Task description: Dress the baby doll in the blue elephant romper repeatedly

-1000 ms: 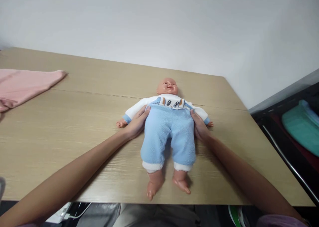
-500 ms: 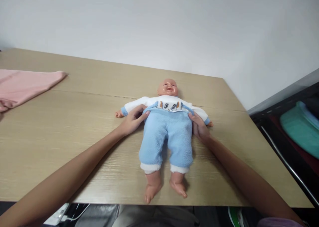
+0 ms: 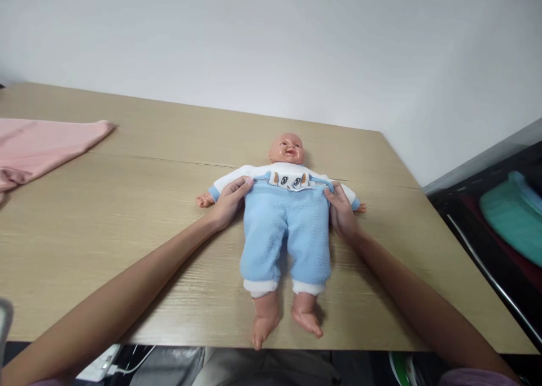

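Observation:
A baby doll lies on its back on the wooden table, head away from me, bare feet at the near edge. It wears a white top with blue cuffs and fluffy light blue trousers. My left hand pinches the trousers' waistband at the doll's left side as I see it. On the other side, my right hand grips the waistband too. Both hands are closed on the fabric at chest height.
A pink cloth lies at the table's far left. To the right of the table stands a dark container with a teal cloth in it. A white wall rises behind. A white charger and cable show below the near edge.
The trousers' waistband has stayed pulled up on the doll's chest. Both hands shifted slightly along it, and the doll moved a little on the table.

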`<state>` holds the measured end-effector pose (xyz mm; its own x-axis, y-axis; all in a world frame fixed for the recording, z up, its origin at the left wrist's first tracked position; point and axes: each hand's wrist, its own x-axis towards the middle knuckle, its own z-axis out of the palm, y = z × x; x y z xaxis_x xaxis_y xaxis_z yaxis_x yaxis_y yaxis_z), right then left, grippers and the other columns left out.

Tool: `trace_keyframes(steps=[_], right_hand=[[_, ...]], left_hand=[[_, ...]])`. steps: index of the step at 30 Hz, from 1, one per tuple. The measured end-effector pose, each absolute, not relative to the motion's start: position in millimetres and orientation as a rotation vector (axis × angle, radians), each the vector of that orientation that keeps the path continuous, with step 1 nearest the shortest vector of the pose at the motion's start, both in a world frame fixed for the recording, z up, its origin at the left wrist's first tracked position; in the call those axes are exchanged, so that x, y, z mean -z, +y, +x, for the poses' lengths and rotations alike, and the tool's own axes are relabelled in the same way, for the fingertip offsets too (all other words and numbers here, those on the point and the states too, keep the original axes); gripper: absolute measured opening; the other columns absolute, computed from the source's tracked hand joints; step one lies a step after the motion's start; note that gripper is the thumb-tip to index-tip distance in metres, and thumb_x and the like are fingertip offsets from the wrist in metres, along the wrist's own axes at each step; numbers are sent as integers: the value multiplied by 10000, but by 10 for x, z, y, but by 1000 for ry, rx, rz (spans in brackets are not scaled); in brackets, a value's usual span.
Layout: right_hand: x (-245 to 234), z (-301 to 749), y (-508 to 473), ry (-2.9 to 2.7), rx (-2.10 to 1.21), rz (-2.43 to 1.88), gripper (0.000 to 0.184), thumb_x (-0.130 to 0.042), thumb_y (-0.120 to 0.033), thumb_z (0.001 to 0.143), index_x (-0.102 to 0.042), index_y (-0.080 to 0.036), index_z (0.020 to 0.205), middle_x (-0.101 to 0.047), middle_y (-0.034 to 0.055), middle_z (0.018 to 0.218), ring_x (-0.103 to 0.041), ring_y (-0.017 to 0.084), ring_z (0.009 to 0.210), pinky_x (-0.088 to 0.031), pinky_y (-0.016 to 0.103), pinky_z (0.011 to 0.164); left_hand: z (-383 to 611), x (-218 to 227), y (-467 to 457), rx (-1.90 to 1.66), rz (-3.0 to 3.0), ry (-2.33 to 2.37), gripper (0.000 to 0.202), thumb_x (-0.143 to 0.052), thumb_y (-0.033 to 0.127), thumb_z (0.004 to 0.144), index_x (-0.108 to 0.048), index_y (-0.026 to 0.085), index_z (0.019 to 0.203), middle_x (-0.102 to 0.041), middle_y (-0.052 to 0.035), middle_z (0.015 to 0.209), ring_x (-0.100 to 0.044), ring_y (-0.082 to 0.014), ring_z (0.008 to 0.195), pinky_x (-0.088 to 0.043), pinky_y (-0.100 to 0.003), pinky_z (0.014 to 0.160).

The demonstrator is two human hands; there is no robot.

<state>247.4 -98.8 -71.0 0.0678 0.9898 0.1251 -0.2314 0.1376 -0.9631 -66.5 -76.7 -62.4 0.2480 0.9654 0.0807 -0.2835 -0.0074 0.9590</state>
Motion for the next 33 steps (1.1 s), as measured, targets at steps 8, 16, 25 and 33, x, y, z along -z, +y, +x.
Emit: trace_keyframes(steps=[8,16,25,33], right_hand=[[804,2522,-976,-1325,-969,-1225,408,-787,-626,911,-624,-270,1025,-692,13,971,-670,234,960,-563,379,942],[223,2169,-1033,-1547,-238,-1228,256,-653,-346,1021,-651,-250,1258,-722,122,1325,-668,282,1173,-533,510,1119],[-511,852,194,-2825,-680,-829,370,-757,-143,950,-758,-166,1319,-796,99,1353,-713,245,1179,-543,387,1056],[-190,581,295,-2849,-665,-744,335,-786,-119,806,-803,-206,1129,-830,66,1118,-722,260,983,-501,347,849]], left_hand=[[-679,626,-762,-1306,1393,962,500,-808,705,943,-672,224,927,-590,6,883,-504,-183,818,-422,-298,778],[-600,674,-836,-1558,1423,967,501,-770,720,979,-670,230,995,-638,-7,930,-593,-189,915,-477,-304,899],[-606,719,-987,-1677,1769,998,241,-620,475,1143,-630,244,1073,-597,-14,966,-550,-179,875,-471,-326,844],[-610,686,-1036,-1690,1922,925,107,-599,319,1157,-635,237,1099,-626,-8,938,-568,-159,834,-488,-297,768]])
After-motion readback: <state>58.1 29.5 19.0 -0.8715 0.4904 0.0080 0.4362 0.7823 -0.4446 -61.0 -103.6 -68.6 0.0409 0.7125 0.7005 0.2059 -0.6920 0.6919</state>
